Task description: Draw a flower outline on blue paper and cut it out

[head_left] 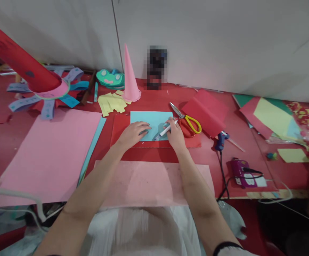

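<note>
A light blue sheet of paper (154, 122) lies on a red board (118, 128) in front of me. My left hand (135, 133) rests flat on the sheet's left side, fingers stretched out and holding nothing. At the sheet's right edge, my right hand (175, 133) grips a white marker (165, 130) whose tip points down and to the left, close to the paper. Scissors with yellow and orange handles (193, 123) lie just beyond the right hand, blades toward the back. Below the board, a pale pink sheet (149, 181) spreads under my forearms.
A pink paper cone (130, 76) stands at the back beside yellow paper pieces (112, 104) and a green frog cutout (109, 79). Large pink sheets (50, 156) lie left. To the right are folded red paper (206, 112), a glue gun (220, 141) with its cord, and a purple box (241, 172).
</note>
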The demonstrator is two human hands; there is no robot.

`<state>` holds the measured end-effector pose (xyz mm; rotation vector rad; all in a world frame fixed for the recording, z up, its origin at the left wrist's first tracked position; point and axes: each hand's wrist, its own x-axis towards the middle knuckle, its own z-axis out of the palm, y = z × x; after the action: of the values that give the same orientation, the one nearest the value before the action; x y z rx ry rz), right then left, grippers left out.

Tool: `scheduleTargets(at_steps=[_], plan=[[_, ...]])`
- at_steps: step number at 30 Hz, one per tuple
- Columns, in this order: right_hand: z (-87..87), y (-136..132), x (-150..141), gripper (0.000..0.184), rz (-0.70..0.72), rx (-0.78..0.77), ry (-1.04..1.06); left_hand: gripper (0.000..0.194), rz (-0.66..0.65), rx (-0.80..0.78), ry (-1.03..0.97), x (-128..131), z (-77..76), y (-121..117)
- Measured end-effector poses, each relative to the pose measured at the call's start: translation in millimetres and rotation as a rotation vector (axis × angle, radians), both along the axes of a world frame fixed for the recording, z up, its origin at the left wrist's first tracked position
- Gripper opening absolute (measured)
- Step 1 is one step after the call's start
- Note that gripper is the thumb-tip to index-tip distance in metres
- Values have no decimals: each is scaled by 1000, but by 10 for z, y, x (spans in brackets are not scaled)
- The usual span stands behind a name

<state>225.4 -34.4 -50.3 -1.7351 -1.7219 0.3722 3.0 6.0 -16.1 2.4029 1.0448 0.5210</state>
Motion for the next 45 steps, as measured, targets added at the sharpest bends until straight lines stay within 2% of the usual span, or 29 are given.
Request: scheduleTargets(at_steps=[3, 6, 12, 14, 17, 19, 21, 26, 31, 33, 37, 41, 43, 45], plan=[[-10, 4, -2, 27, -10, 0, 1, 25, -64, -38, 73, 10, -31, -15], [-19, 5, -5, 26, -7, 2, 10, 34, -116, -118, 136, -53, -29, 8], [-9, 4, -9, 26, -8, -6, 8, 77, -295, -255, 255, -220, 102, 18], [0, 4, -12, 26, -1, -6, -4, 83, -320, -289, 257, -239, 145, 16], [7, 4, -13, 27, 3, -4, -12, 66, -301, -307, 216, -239, 146, 20], [2, 4, -12, 26, -2, -3, -4, 46, -258, -294, 184, -229, 99, 25], [-8, 5, -11, 25, -5, -3, 5, 38, -212, -256, 160, -220, 34, 30], [-27, 12, -8, 27, -12, 2, 21, 36, -162, -117, 124, -235, -67, 28], [-20, -1, -19, 26, -10, 4, 30, 34, 23, 10, 157, -277, -83, -23], [1, -18, -39, 25, -25, 3, 37, 35, 59, 26, 159, -289, -91, -45], [135, -48, -71, 25, -86, 27, 119, 34, 54, 9, 184, -296, -95, -66], [355, -36, 23, 21, -131, 235, 341, 36, 46, 6, 258, -279, -49, -81], [436, -29, 121, 20, -177, 347, 389, 38, 36, 10, 286, -266, -14, -93], [470, -41, 217, 17, -193, 339, 385, 40, 25, 11, 306, -254, 16, -105]])
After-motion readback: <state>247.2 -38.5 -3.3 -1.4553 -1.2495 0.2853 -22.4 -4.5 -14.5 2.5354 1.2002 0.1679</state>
